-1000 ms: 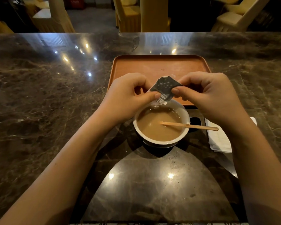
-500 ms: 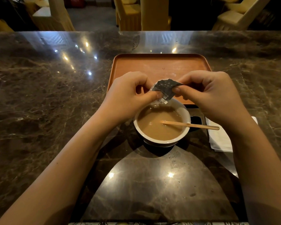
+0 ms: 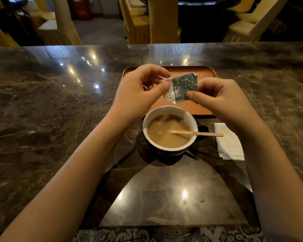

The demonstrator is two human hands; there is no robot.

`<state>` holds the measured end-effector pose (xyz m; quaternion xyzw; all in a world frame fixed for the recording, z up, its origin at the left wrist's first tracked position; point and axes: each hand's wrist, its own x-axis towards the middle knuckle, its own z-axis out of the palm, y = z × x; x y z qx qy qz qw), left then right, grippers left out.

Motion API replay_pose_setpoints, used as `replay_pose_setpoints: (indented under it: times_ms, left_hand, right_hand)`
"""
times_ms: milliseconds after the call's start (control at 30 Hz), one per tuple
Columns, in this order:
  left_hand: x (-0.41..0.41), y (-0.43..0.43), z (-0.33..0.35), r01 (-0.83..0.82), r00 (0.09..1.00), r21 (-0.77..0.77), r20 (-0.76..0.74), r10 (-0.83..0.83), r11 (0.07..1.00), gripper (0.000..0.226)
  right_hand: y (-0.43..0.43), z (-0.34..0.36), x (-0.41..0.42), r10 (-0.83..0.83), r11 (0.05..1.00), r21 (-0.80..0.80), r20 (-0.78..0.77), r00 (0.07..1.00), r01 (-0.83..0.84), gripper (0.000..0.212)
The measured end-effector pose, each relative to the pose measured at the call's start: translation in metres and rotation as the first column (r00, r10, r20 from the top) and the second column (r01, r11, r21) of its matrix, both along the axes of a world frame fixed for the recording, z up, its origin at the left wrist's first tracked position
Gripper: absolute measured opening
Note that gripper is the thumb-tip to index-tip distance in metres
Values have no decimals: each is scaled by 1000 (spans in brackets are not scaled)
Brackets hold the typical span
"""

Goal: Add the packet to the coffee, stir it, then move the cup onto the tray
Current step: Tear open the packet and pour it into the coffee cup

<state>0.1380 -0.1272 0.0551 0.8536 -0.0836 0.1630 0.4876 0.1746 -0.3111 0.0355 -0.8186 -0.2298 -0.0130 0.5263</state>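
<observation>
A small grey packet (image 3: 183, 87) with a white printed edge hangs above the far rim of the cup. My left hand (image 3: 138, 91) pinches its left white edge and my right hand (image 3: 220, 98) pinches its lower right corner. The white cup (image 3: 168, 110) stands on the marble counter, full of light brown coffee (image 3: 164, 133). A wooden stirrer (image 3: 198, 133) rests in the coffee and sticks out over the right rim. The orange tray (image 3: 206, 72) lies just beyond the cup, partly hidden by my hands.
A folded white napkin (image 3: 229, 142) lies right of the cup. The dark marble counter (image 3: 51, 110) stretches wide on both sides. Yellow covered chairs (image 3: 163, 20) stand beyond its far edge.
Both hands have lifted the packet up and away from the cup. The packet now faces me flat, with its print visible, instead of tipped over the coffee.
</observation>
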Motion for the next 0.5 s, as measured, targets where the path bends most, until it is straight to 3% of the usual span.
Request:
replay_pose_setpoints:
  times_ms: [133,233,367,500]
  left_hand:
    - [-4,-1,28,30,999,-32,37,-29,999,15]
    - [-13,-1,43,61,998,-128,27,-58,990,20]
    - [-30,-3,47,52,994,-283,-73,-76,958,24]
    - [-40,-8,50,24,996,-326,-74,-51,945,12]
  right_hand:
    - [1,20,-9,6,999,42,18,1000,-6,7]
    - [4,34,-18,16,978,210,-60,998,-3,4]
    - [16,45,-34,92,856,515,-235,968,44,10]
    - [33,49,-51,147,824,564,-302,942,52,7]
